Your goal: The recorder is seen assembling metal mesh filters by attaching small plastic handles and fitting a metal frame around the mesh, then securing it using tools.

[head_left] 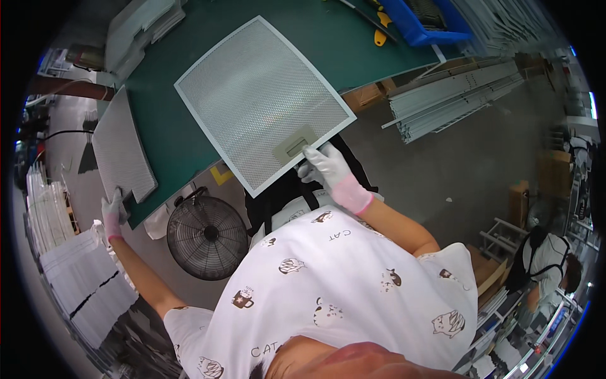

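A framed rectangular metal mesh filter panel (252, 95) lies tilted over the green table, its near corner jutting past the front edge. My right hand (331, 172), in a white glove with a pink cuff, grips its near right edge, thumb on top beside the beige recessed latch (295, 146); the other fingers are partly hidden below. At far left, a grey mesh sheet (123, 148) with a notched near edge lies at the table's left side. My gloved left hand (114, 213) is closed at this sheet's near corner, with some fingertips hard to make out.
A blue bin (429, 22) and a yellow-and-black tool (380, 31) sit on the far right of the green table (170, 139). Below its front edge stands a black fan (208, 234). Long metal strips (451, 98) are stacked rightward. Another person (546, 265) is at far right.
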